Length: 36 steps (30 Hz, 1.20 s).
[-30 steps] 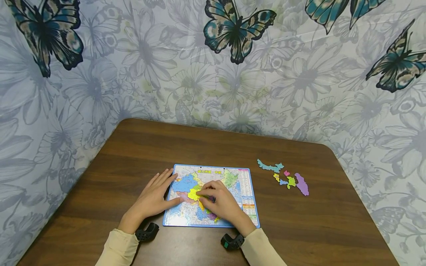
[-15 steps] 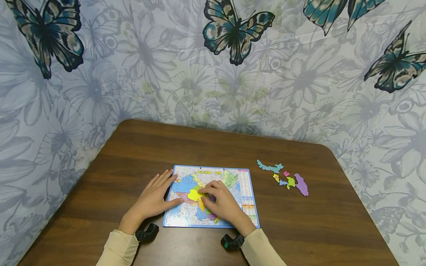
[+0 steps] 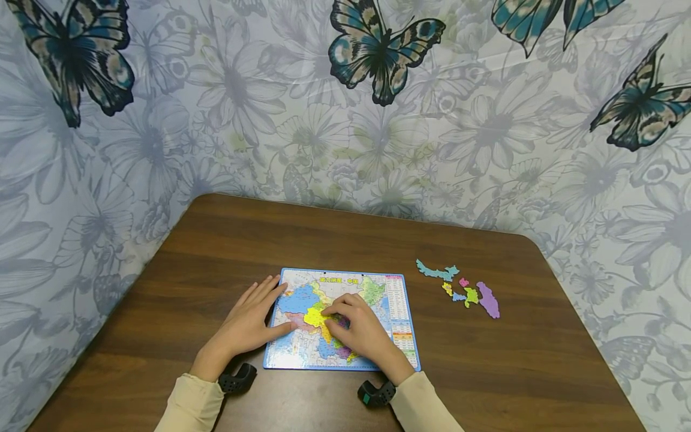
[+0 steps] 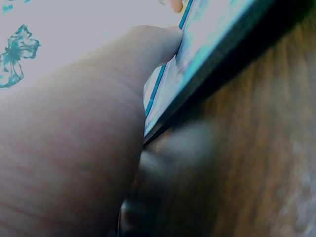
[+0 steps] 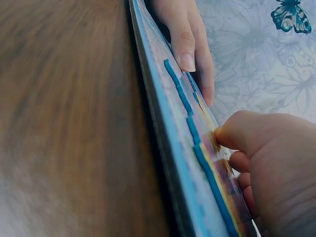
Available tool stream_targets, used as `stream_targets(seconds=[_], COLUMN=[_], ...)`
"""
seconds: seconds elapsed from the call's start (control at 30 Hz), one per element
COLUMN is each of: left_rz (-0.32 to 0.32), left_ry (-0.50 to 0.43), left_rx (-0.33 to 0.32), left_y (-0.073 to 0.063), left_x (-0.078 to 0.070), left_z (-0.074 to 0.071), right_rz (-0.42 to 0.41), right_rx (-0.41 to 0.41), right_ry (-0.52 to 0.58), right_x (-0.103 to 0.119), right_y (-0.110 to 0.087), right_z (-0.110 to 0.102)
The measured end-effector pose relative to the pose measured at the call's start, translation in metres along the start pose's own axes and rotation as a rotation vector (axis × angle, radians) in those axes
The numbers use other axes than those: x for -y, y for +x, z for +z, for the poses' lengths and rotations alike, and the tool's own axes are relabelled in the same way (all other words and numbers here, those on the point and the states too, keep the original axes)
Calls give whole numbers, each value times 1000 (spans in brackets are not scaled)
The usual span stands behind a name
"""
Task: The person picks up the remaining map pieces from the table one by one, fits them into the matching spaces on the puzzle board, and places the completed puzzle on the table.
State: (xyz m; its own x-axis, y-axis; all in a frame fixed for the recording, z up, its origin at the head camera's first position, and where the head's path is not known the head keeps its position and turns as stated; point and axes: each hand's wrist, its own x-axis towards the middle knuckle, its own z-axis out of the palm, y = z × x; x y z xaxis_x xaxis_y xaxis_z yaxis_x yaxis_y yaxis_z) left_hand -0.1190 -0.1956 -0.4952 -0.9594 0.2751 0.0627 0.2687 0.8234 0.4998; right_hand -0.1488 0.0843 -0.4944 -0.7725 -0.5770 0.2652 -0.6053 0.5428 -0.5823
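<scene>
A map puzzle board [image 3: 396, 354] with a blue rim lies on the table, partly filled with coloured map pieces. My left hand [image 3: 245, 321] rests across its left edge with fingers spread and thumb on the board; the left wrist view shows that thumb [image 4: 165, 42] on the surface. Over the middle of the board, my right hand [image 3: 360, 330] has thumb and index fingertip close together at the right side of a yellow puzzle piece [image 3: 313, 315], seemingly pinching it. In the right wrist view the right thumb [image 5: 237, 131] touches the board; its other fingers curl, and their contact is partly hidden.
Several loose pieces lie right of the board: a long light-blue piece [image 3: 437, 272], a purple piece [image 3: 488, 300], a green piece [image 3: 471, 296] and smaller ones. The brown table [image 3: 216, 240] ends at a butterfly-patterned wall covering [image 3: 302, 150].
My right index fingertip and thumb have shifted very slightly to the right on the yellow piece. The left hand and the loose pieces stay in place.
</scene>
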Motion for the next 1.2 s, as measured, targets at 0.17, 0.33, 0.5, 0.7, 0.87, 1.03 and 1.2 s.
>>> stream_targets(seconds=[0.17, 0.33, 0.5, 0.7, 0.87, 1.03, 1.2], left_rz=[-5, -5, -3, 0, 4, 4, 4], left_ry=[8, 9, 19, 29, 31, 16, 10], left_rx=[2, 0, -4, -10, -9, -7, -8], left_y=[0, 0, 0, 0, 1, 0, -1], left_x=[0, 0, 0, 1, 1, 1, 0], left_z=[1, 1, 1, 2, 2, 2, 1], right_rz=[1, 2, 4, 22, 26, 22, 26], right_rx=[-2, -1, 16, 50, 79, 90, 79], right_ry=[-2, 2, -2, 1, -1, 48, 117], right_x=[1, 2, 4, 6, 6, 4, 4], right_y=[0, 0, 1, 3, 3, 2, 3], right_z=[-1, -2, -3, -7, -10, -15, -22])
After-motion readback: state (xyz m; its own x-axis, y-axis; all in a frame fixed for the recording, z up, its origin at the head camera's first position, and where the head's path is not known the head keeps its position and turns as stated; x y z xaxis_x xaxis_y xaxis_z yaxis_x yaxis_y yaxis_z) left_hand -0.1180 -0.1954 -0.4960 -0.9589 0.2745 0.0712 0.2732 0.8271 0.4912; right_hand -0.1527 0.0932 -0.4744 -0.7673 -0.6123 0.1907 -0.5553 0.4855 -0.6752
